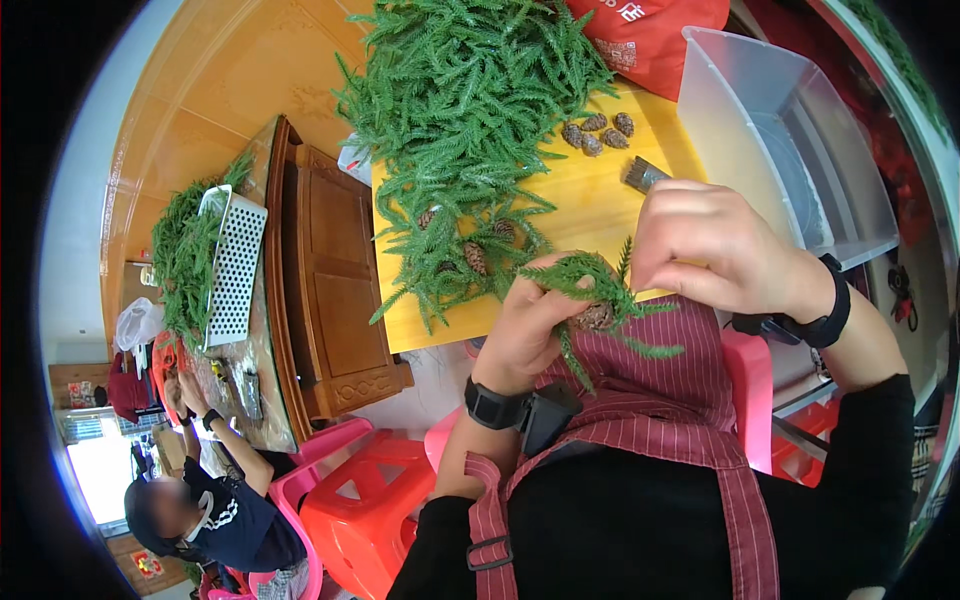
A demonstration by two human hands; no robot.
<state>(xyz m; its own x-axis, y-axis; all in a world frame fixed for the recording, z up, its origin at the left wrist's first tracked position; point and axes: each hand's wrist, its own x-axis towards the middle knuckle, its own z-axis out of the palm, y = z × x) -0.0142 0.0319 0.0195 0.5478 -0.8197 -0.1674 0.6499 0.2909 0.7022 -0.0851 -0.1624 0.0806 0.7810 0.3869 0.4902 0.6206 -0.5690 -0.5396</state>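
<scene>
My left hand (528, 330) is closed round an artificial pine sprig (580, 272) with a brown pine cone (596, 317) set among its green needles. My right hand (705, 245) is raised just right of the sprig, its thumb and fingers pinched together. Whatever sits in that pinch is too small or hidden to make out. Beyond my hands, more pine cones (475, 258) lie among greenery at the near end of a big heap of pine sprigs (470, 110). Several loose pine cones (592, 146) and a bundle of short dark strips (643, 174) rest on the yellow tabletop (580, 210).
A clear plastic bin (790, 150) stands at the right, by a red bag (655, 45). Leftward are a wooden cabinet (345, 280), a white perforated basket (238, 265) with greenery, and red stools (365, 510). Another person (245, 530) works at the lower left.
</scene>
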